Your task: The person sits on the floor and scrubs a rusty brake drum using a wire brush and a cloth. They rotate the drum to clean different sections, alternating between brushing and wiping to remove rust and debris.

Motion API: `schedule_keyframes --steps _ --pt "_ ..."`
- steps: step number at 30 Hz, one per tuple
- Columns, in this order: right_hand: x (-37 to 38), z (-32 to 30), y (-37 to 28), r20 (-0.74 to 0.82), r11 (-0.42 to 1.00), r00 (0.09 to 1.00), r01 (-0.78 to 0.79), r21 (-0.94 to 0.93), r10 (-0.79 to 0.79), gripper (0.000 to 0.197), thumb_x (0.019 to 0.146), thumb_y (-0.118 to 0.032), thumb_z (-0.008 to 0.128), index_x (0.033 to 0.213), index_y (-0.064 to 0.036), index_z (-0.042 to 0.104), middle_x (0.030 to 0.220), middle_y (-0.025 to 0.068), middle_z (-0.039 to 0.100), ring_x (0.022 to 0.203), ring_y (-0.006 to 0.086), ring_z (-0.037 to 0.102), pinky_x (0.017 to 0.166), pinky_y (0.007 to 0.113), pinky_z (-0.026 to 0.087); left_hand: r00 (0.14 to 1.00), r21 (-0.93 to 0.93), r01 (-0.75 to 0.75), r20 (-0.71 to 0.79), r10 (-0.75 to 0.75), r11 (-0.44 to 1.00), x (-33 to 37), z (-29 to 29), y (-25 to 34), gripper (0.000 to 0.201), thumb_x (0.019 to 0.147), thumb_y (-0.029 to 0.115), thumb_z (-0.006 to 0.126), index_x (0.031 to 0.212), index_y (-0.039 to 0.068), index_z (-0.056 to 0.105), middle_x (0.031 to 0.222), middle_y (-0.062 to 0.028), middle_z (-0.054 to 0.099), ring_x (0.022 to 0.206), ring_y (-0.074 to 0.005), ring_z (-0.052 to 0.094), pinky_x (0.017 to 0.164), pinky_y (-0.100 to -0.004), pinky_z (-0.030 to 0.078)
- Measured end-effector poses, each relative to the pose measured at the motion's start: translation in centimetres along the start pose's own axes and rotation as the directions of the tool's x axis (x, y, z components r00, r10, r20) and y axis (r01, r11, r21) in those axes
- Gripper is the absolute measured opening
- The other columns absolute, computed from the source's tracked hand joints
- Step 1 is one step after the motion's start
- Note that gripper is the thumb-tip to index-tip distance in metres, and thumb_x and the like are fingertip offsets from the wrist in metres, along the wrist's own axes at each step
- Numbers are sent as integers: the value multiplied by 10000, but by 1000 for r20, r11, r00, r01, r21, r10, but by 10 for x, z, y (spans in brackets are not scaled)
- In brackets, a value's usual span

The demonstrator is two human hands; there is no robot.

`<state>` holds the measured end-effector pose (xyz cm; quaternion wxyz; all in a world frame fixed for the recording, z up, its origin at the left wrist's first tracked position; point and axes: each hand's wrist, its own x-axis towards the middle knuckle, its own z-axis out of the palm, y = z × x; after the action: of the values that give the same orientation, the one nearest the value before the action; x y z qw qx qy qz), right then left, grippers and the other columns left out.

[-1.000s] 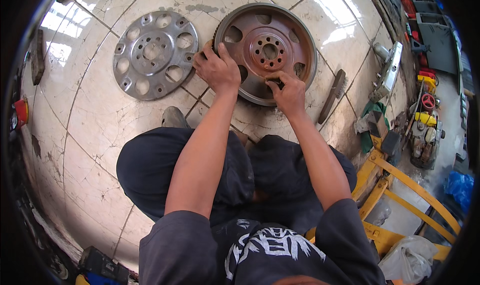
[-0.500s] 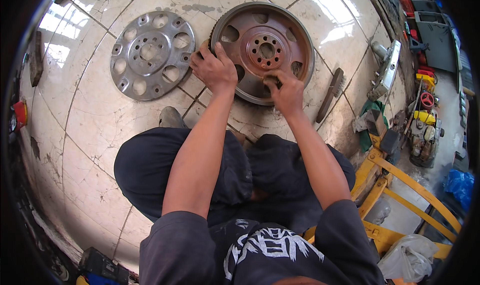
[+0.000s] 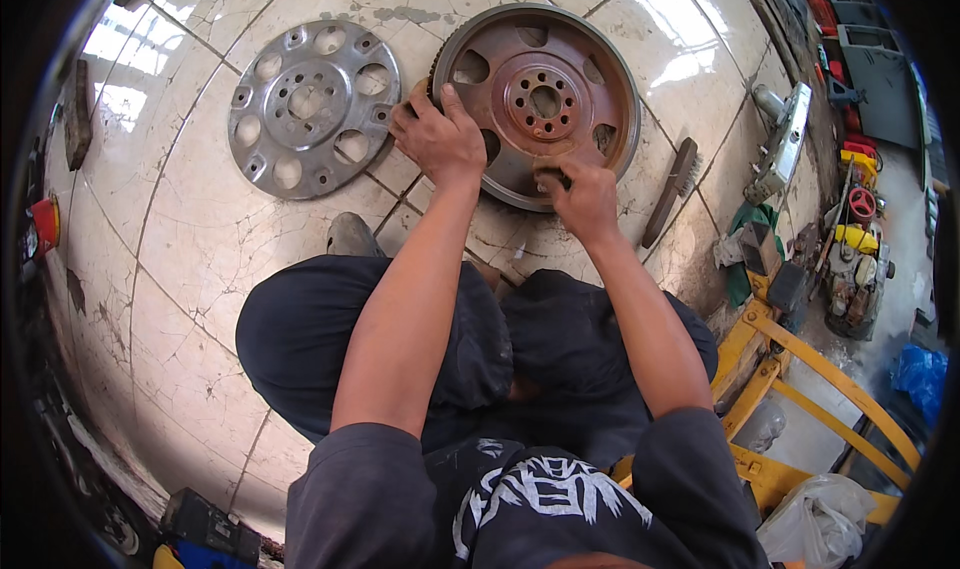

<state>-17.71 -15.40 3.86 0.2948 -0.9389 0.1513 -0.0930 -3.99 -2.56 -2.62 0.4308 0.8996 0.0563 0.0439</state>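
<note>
On the tiled floor before me lies a flywheel, reddish-brown on its face, with a toothed rim and a ring of bolt holes round its hub. Its left rim is gripped by my left hand, thumb over the top edge and fingers bent round the outside. My right hand presses on the lower part of the face with its fingers closed. Something small and dark seems pinched there, but the fingers hide most of it. Left of the flywheel is a flat grey metal disc with large round holes, close to my left fingers.
A wire brush with a long handle lies right of the flywheel. Farther right are a silver metal part, a small engine-like machine and a yellow metal frame. A dark wooden block lies far left.
My right hand has slid a little toward me across the flywheel's face. My left hand keeps its grip on the rim. The whole view has shifted slightly.
</note>
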Motion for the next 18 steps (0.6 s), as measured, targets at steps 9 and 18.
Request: schedule_keyframes --steps 9,18 --pt "6 0 -3 -13 1000 1000 -23 -21 23 165 840 -46 783 999 -83 806 977 143 785 931 324 755 816 404 586 1000 -11 13 13 -12 1000 0 -3 2 506 1079 423 515 1380 17 550 1371 -293 508 1323 -482 442 1116 -609 342" --pt "4 3 5 -12 999 1000 -25 33 25 195 819 -64 806 1012 -91 805 989 129 789 917 316 756 824 402 586 1000 -18 3 21 -3 1000 -1 -3 3 535 1084 457 493 1398 24 534 1367 -294 495 1323 -470 434 1125 -602 329"
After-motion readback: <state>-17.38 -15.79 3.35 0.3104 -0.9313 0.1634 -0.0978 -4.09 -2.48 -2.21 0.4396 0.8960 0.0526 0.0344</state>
